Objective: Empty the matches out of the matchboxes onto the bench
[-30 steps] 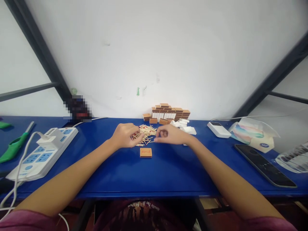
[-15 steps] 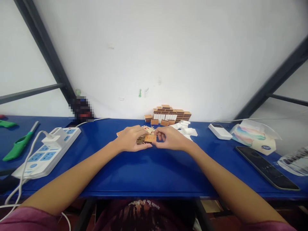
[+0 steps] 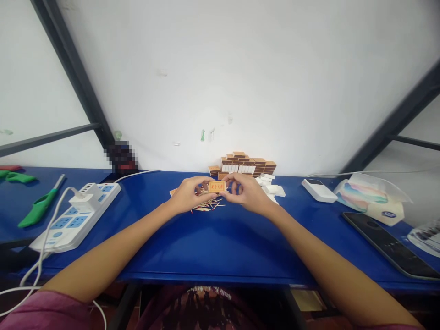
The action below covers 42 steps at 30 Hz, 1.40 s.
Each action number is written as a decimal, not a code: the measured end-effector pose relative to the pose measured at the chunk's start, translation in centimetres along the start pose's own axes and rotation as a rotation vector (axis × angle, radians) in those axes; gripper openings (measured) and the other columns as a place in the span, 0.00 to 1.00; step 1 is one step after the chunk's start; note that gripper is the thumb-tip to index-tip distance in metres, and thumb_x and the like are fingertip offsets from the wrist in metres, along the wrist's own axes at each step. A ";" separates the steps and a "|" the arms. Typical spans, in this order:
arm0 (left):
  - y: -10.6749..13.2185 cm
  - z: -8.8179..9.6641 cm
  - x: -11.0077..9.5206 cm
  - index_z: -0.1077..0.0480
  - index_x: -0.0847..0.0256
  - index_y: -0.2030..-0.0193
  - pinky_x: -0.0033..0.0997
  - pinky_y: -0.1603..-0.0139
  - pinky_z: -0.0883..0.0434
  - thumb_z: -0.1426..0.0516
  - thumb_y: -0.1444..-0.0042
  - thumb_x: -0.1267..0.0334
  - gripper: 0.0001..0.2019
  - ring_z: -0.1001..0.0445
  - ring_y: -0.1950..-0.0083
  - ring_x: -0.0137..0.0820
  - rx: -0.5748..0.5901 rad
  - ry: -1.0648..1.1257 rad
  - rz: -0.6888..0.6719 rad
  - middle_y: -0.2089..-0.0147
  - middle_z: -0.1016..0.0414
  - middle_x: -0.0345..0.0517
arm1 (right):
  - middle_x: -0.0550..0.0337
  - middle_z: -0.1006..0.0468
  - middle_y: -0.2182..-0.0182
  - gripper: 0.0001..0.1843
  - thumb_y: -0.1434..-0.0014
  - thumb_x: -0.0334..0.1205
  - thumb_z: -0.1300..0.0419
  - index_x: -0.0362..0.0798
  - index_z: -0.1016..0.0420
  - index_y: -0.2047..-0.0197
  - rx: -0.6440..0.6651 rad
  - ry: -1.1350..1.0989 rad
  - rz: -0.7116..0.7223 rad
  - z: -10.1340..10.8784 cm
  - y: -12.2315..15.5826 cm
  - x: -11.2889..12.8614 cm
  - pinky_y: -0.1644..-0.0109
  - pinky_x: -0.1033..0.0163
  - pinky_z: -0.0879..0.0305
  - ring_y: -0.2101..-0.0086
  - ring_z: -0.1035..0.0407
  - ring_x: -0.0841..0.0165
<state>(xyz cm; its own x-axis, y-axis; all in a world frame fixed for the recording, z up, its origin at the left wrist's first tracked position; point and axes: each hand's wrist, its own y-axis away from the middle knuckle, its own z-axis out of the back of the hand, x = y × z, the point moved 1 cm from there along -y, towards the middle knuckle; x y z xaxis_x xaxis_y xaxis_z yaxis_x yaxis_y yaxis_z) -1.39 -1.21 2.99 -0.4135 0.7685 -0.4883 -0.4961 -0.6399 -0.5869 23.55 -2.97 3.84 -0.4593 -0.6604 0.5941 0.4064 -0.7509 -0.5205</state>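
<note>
Between my two hands is a matchbox (image 3: 217,186), its orange face with red characters turned toward me. My left hand (image 3: 189,195) pinches its left end between thumb and fingers. At the right end, my right hand (image 3: 245,193) grips it the same way. A loose pile of matches (image 3: 206,204) lies on the table just below and behind the box, partly covered by my left hand. To the right of my right hand are several white matchbox trays (image 3: 273,189). Stacked matchboxes (image 3: 240,162) stand behind my hands against the wall.
On the left lie a white power strip (image 3: 79,220) with cables and a green lighter (image 3: 41,206). A white device (image 3: 319,190), a tissue pack (image 3: 371,197) and a black phone (image 3: 388,245) rest on the right of the blue table (image 3: 213,247).
Both hands have raised the matchbox up off the match pile, and its printed face now shows fully. More of the loose matches is visible beneath. The view has shifted slightly.
</note>
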 end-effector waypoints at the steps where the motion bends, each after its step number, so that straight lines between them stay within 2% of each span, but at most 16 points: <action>1: 0.0 0.0 0.0 0.22 0.58 0.43 0.30 0.62 0.22 0.31 0.38 0.49 0.22 0.21 0.64 0.29 -0.018 -0.002 0.007 0.51 0.15 0.48 | 0.60 0.20 0.64 0.19 0.38 0.49 0.28 0.51 0.24 0.49 -0.016 -0.054 -0.014 -0.2 0.0 0.0 0.68 0.62 0.34 0.72 0.30 0.70; 5: 0.1 -0.1 0.5 0.22 0.59 0.44 0.30 0.64 0.22 0.30 0.40 0.50 0.22 0.22 0.66 0.29 -0.111 -0.018 0.040 0.53 0.14 0.46 | 0.54 0.19 0.54 0.25 0.39 0.56 0.28 0.51 0.29 0.48 -0.083 -0.290 -0.141 -1.1 0.1 0.3 0.73 0.63 0.31 0.72 0.29 0.72; 8: 0.2 -0.2 0.7 0.22 0.59 0.45 0.30 0.65 0.22 0.31 0.39 0.49 0.22 0.21 0.67 0.29 -0.154 -0.044 0.013 0.53 0.14 0.47 | 0.51 0.19 0.50 0.29 0.40 0.61 0.28 0.51 0.29 0.48 -0.066 -0.396 -0.239 -1.8 0.2 0.6 0.80 0.66 0.34 0.72 0.25 0.70; 10: 0.4 -0.4 0.7 0.22 0.59 0.45 0.31 0.63 0.21 0.31 0.38 0.48 0.21 0.19 0.64 0.31 -0.156 -0.065 -0.038 0.52 0.14 0.47 | 0.53 0.18 0.55 0.29 0.41 0.63 0.28 0.50 0.27 0.50 -0.045 -0.439 -0.271 -2.2 0.3 0.7 0.82 0.67 0.35 0.73 0.24 0.69; 14: 0.7 -0.8 0.4 0.22 0.58 0.43 0.38 0.49 0.19 0.34 0.33 0.48 0.20 0.15 0.51 0.38 -0.136 -0.140 -0.168 0.48 0.14 0.51 | 0.63 0.23 0.76 0.28 0.42 0.64 0.28 0.49 0.25 0.56 0.023 -0.481 -0.301 -2.7 0.3 1.0 0.80 0.67 0.36 0.78 0.30 0.70; 17: 0.8 -0.9 0.4 0.23 0.58 0.40 0.40 0.46 0.19 0.34 0.33 0.47 0.22 0.15 0.48 0.40 -0.128 -0.181 -0.188 0.46 0.15 0.51 | 0.63 0.23 0.78 0.29 0.42 0.67 0.29 0.48 0.23 0.58 0.002 -0.485 -0.307 -2.5 0.2 1.2 0.79 0.66 0.37 0.81 0.34 0.72; 24: 0.5 -0.3 1.0 0.22 0.59 0.41 0.40 0.50 0.18 0.36 0.33 0.43 0.24 0.15 0.53 0.39 -0.116 -0.240 -0.104 0.47 0.14 0.52 | 0.63 0.24 0.79 0.29 0.45 0.69 0.29 0.49 0.24 0.64 -0.133 -0.484 -0.370 -1.0 -0.4 -0.2 0.80 0.66 0.42 0.83 0.37 0.73; 28: 0.3 0.1 1.0 0.21 0.59 0.40 0.37 0.57 0.20 0.37 0.32 0.42 0.25 0.17 0.62 0.35 -0.105 -0.264 -0.026 0.50 0.13 0.50 | 0.63 0.23 0.79 0.29 0.45 0.69 0.28 0.50 0.25 0.65 -0.190 -0.440 -0.385 0.6 -0.9 -1.4 0.80 0.65 0.41 0.83 0.37 0.73; 30: 0.3 0.3 1.0 0.21 0.58 0.40 0.35 0.60 0.21 0.37 0.32 0.42 0.25 0.19 0.65 0.33 -0.101 -0.277 0.002 0.53 0.13 0.48 | 0.63 0.24 0.80 0.28 0.45 0.68 0.28 0.50 0.25 0.66 -0.149 -0.395 -0.417 2.0 -1.0 -2.3 0.80 0.65 0.41 0.83 0.37 0.73; 34: 0.2 0.4 1.4 0.22 0.58 0.39 0.34 0.61 0.23 0.38 0.31 0.43 0.24 0.19 0.65 0.33 -0.074 -0.320 0.018 0.51 0.13 0.48 | 0.64 0.26 0.82 0.28 0.46 0.65 0.26 0.48 0.22 0.64 0.054 -0.312 -0.481 4.9 -0.8 -4.2 0.80 0.67 0.40 0.82 0.37 0.72; 37: 0.3 0.4 1.7 0.23 0.59 0.38 0.34 0.61 0.24 0.40 0.30 0.41 0.26 0.19 0.64 0.34 -0.052 -0.360 0.003 0.52 0.13 0.48 | 0.63 0.25 0.81 0.28 0.46 0.64 0.25 0.46 0.21 0.64 0.100 -0.255 -0.519 6.1 -0.5 -5.7 0.81 0.68 0.43 0.82 0.37 0.73; 39: 0.4 0.3 1.7 0.23 0.59 0.37 0.34 0.60 0.24 0.40 0.30 0.41 0.26 0.19 0.64 0.35 -0.044 -0.383 -0.004 0.55 0.14 0.48 | 0.59 0.21 0.78 0.29 0.47 0.65 0.24 0.46 0.21 0.64 0.047 -0.240 -0.531 6.4 -0.4 -6.5 0.81 0.67 0.42 0.81 0.36 0.73; 42: 0.4 0.4 1.7 0.23 0.59 0.38 0.34 0.59 0.24 0.41 0.29 0.41 0.26 0.18 0.63 0.35 -0.031 -0.410 -0.020 0.56 0.14 0.47 | 0.54 0.17 0.72 0.30 0.47 0.67 0.25 0.46 0.21 0.64 -0.130 -0.199 -0.525 6.8 -0.6 -7.6 0.81 0.66 0.39 0.79 0.34 0.72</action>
<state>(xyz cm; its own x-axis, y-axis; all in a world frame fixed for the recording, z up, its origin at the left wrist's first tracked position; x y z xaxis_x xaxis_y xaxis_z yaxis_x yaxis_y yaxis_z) -2.55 -0.21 2.16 -0.6772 0.7128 -0.1824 -0.4862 -0.6196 -0.6162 32.23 2.51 3.79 -0.4104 -0.1952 0.8908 0.0577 -0.9804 -0.1882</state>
